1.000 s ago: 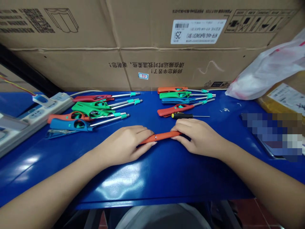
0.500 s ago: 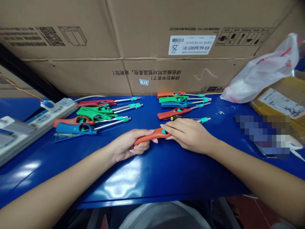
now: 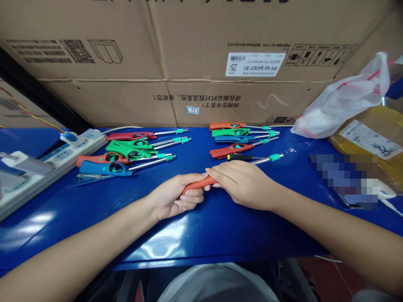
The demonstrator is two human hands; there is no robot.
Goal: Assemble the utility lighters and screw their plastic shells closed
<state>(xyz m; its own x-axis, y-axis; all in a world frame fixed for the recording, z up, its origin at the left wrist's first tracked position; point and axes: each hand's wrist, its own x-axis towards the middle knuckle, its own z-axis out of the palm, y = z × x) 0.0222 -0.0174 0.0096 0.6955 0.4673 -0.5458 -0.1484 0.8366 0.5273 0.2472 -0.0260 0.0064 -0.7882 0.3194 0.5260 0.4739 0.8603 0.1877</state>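
An orange gas lighter (image 3: 200, 183) lies between both hands, above the blue table. My left hand (image 3: 179, 195) wraps round its handle end. My right hand (image 3: 248, 184) is closed over its other half and hides the trigger; the metal barrel with a green tip sticks out beyond the knuckles. Just behind the right hand rests a black and yellow screwdriver (image 3: 241, 157). Further back lie a red lighter (image 3: 231, 150), a blue lighter (image 3: 231, 139), a green lighter (image 3: 229, 132) and another orange lighter (image 3: 226, 126).
More lighters lie at the left, a blue one (image 3: 105, 168) nearest. A white power strip (image 3: 56, 163) runs along the left side. A cardboard box (image 3: 195, 50) stands behind the blue table (image 3: 151, 247). On the right are small white bits (image 3: 291, 150), a plastic bag (image 3: 340, 105) and a blurred-out phone (image 3: 349, 184).
My right hand has slid a little along the orange lighter towards my left hand and now covers its trigger opening. The view has shifted slightly.
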